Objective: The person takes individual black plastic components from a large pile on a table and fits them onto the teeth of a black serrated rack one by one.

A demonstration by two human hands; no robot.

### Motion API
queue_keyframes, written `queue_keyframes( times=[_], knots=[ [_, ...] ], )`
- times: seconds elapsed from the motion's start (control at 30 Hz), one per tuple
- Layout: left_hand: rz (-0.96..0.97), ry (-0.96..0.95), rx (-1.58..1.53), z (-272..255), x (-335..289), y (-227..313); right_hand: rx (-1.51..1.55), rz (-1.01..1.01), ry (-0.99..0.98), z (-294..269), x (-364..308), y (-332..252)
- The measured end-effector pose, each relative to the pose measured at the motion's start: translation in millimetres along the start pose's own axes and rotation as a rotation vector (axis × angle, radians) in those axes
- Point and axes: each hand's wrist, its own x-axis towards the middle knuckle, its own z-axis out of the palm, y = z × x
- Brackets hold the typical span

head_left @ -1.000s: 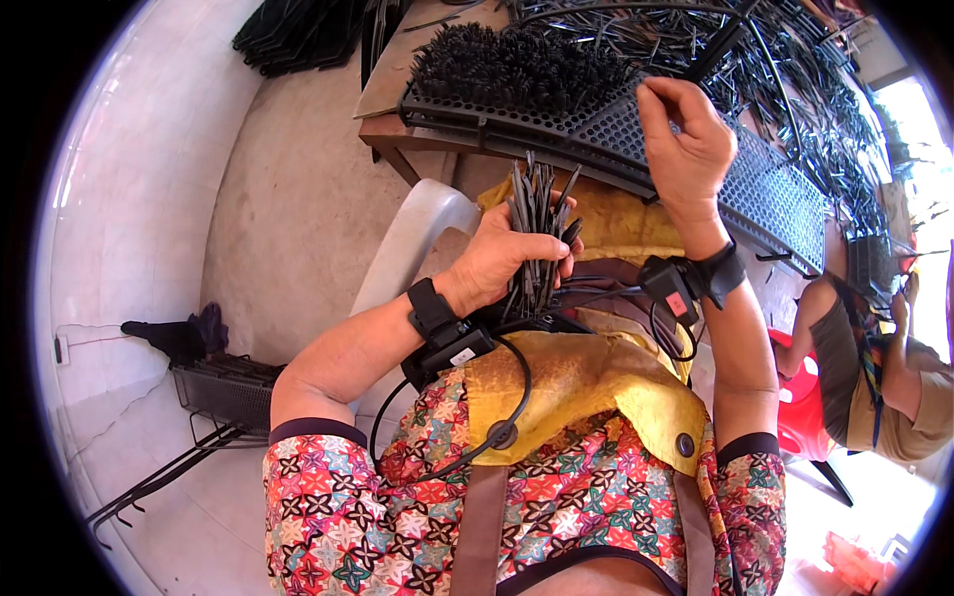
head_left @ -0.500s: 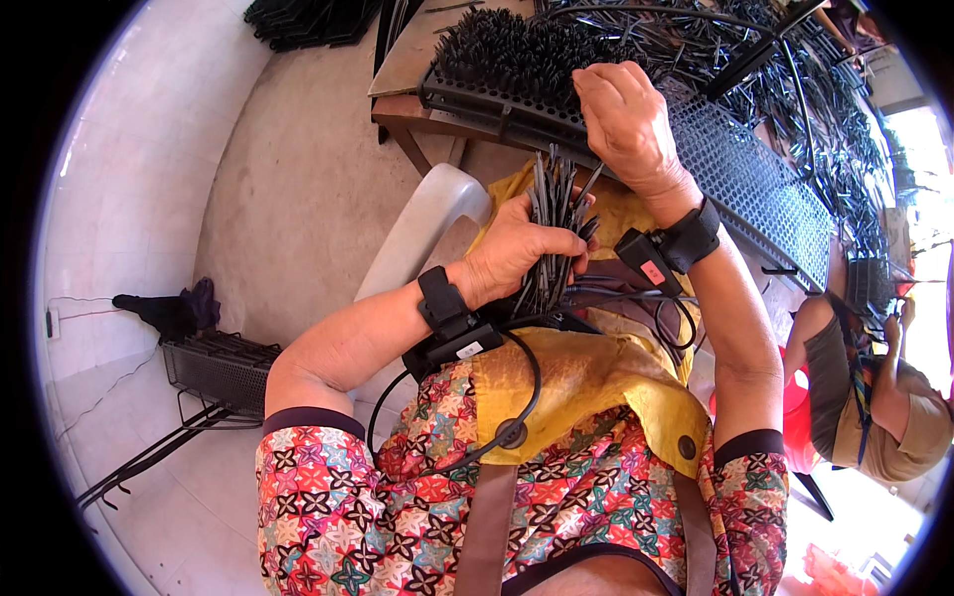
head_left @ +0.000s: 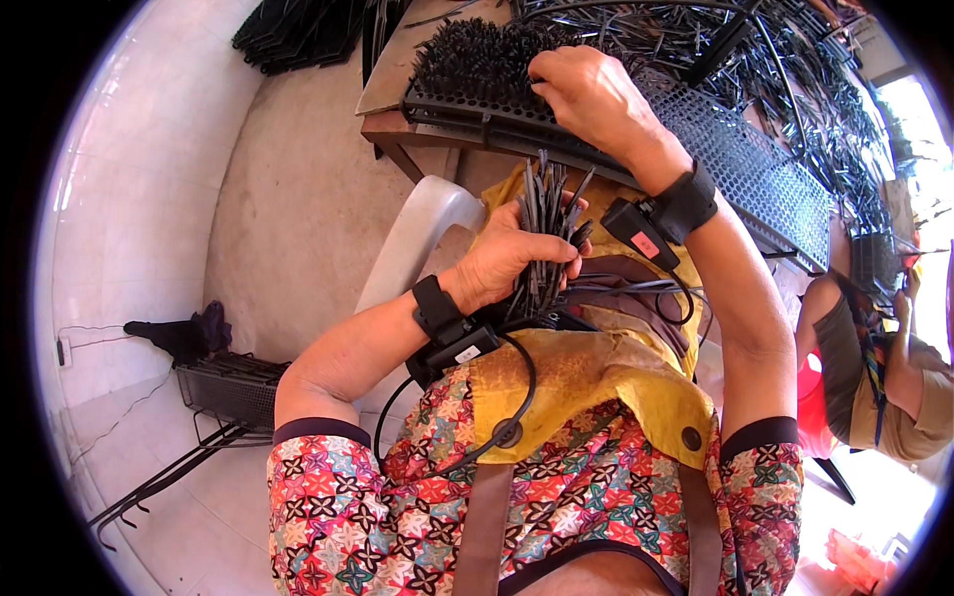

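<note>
My left hand (head_left: 517, 253) is closed round a bundle of thin dark strips (head_left: 545, 233), held upright in front of my yellow apron (head_left: 586, 382). The tops of the strips fan out above my fingers. Over the perforated black rack (head_left: 696, 124), my right hand (head_left: 591, 94) reaches out with thumb and fingers pinched together. Its fingertips are at the edge of a dense patch of upright black strips (head_left: 477, 60) standing in the rack's holes. What the pinch holds, if anything, is too small to make out.
The rack lies along the front of a wooden table (head_left: 388, 124), with a heap of loose dark strips (head_left: 785, 70) behind it. A pale chair arm (head_left: 422, 214) stands by my left forearm. Another person (head_left: 874, 368) sits at the right. A filled mesh basket (head_left: 229, 392) is at lower left.
My right hand has moved left along the rack, closer to the standing strips. My left hand keeps its hold on the bundle, nearly in place. The whole view has shifted slightly.
</note>
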Motion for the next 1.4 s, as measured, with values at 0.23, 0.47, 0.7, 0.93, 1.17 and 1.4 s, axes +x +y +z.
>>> queue_keyframes(
  times=[0.23, 0.47, 0.7, 0.93, 1.17, 1.4],
  knots=[
    [0.016, 0.011, -0.019, 1.3, 2.2, -2.0, 0.427, 0.689, -0.200, -50.6, -46.7, -42.6],
    [0.040, 0.005, -0.018, 2.6, 2.6, -1.6, 0.665, 0.928, 0.052, -53.6, -79.2, -51.3],
    [0.074, 0.083, -0.078, -6.8, 7.2, -3.7, 0.241, 0.520, 0.118, -67.1, -106.9, -83.3],
    [0.051, 0.140, -0.062, -4.7, 5.8, -2.7, 0.535, 0.803, -0.147, -50.9, -122.3, -89.2],
    [0.048, 0.145, -0.041, -2.9, 5.2, -3.0, 0.525, 1.014, 0.055, -35.0, -136.8, -88.5],
    [0.058, 0.044, -0.049, -3.6, 5.5, -1.7, 0.762, 0.928, -0.244, -48.7, -122.8, -96.4]
  ],
)
